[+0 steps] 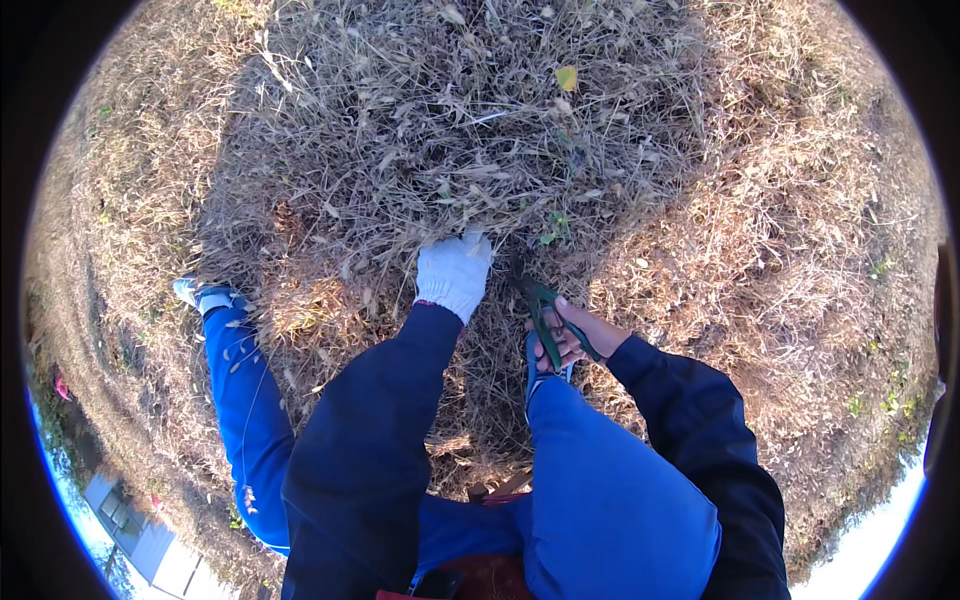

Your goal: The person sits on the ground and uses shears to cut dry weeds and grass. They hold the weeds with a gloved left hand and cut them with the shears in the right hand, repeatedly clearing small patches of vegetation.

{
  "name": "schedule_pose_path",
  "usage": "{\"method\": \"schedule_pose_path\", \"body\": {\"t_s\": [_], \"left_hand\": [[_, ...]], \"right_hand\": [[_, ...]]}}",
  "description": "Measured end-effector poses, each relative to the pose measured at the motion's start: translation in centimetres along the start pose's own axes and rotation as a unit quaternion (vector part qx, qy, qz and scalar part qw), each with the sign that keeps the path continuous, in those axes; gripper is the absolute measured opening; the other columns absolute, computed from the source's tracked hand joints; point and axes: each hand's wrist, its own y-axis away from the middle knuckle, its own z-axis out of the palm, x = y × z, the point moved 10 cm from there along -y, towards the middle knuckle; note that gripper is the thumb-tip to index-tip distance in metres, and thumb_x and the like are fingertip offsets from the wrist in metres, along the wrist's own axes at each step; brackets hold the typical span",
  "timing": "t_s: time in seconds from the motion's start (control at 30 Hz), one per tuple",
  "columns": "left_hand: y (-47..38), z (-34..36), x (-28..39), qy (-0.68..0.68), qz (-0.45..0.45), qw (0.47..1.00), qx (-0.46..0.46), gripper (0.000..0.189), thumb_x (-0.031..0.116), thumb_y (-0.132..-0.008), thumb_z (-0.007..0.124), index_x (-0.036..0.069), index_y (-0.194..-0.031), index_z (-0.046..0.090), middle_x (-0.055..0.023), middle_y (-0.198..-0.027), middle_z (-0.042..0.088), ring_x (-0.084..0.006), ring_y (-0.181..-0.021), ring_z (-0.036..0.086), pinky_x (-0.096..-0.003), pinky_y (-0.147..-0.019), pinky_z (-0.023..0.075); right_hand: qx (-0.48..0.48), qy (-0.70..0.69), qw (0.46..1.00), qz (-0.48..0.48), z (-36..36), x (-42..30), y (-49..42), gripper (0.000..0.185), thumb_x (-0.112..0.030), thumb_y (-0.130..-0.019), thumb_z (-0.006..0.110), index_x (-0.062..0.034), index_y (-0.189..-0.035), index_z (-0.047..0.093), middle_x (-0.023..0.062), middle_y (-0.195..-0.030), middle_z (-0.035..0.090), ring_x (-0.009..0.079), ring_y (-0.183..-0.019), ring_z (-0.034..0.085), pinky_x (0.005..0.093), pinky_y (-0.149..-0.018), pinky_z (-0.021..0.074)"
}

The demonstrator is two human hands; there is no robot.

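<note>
My left hand (453, 274), in a white knitted glove, is closed on the near edge of a thick mat of dry grass (450, 150); its fingertips are hidden among the stems. To its right, my bare right hand (581, 330) holds a pair of pruning shears (550, 341) with green handles. The handles are spread apart. The dark blades point up and left toward the gloved hand, near the grass but apart from the glove; their tips are hard to make out against the shade.
Both legs are in blue trousers; my right knee (615, 480) is bent below the shears, its shoe (534, 356) just behind them. The other foot (196, 291) lies far left. A yellow leaf (567, 78) rests on the grass. A building (127, 517) stands at lower left.
</note>
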Motion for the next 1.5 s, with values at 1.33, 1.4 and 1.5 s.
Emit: {"method": "schedule_pose_path", "body": {"t_s": [1.33,1.4,1.5], "left_hand": [[7.8,-2.1,6.3,-0.086,0.109,0.990,-0.038,0.059,0.011,-0.086,0.060,0.013,-0.144,0.049,-0.0099,-0.150,0.050,-0.0214,-0.076,0.068,-0.0377,-0.057,0.0552],[5.3,-1.5,4.4,-0.132,0.079,0.988,-0.020,0.062,0.015,-0.089,0.061,0.016,-0.149,0.046,-0.0088,-0.152,0.049,-0.0214,-0.076,0.067,-0.0365,-0.058,0.0553],[3.9,-1.5,1.1,-0.105,0.033,0.994,0.003,0.056,0.035,-0.090,0.070,0.018,-0.140,0.053,-0.0040,-0.139,0.057,-0.0235,-0.078,0.069,-0.0397,-0.060,0.0558]], "right_hand": [[0.009,0.054,0.998,0.040,-0.8,1.6,0.9,0.085,-0.071,-0.097,0.046,-0.0029,-0.146,0.048,0.0078,-0.100,0.069,0.0215,-0.087,0.072,0.0326,-0.080,0.0592],[0.002,0.054,0.997,0.051,-0.6,1.6,0.2,0.088,-0.073,-0.096,0.044,-0.0022,-0.148,0.045,0.0086,-0.102,0.069,0.0230,-0.086,0.073,0.0329,-0.080,0.0593],[-0.031,0.029,0.999,0.018,0.5,0.8,-0.6,0.082,-0.074,-0.098,0.037,-0.0057,-0.143,0.050,0.0068,-0.100,0.069,0.0200,-0.089,0.074,0.0328,-0.076,0.0611]]}}
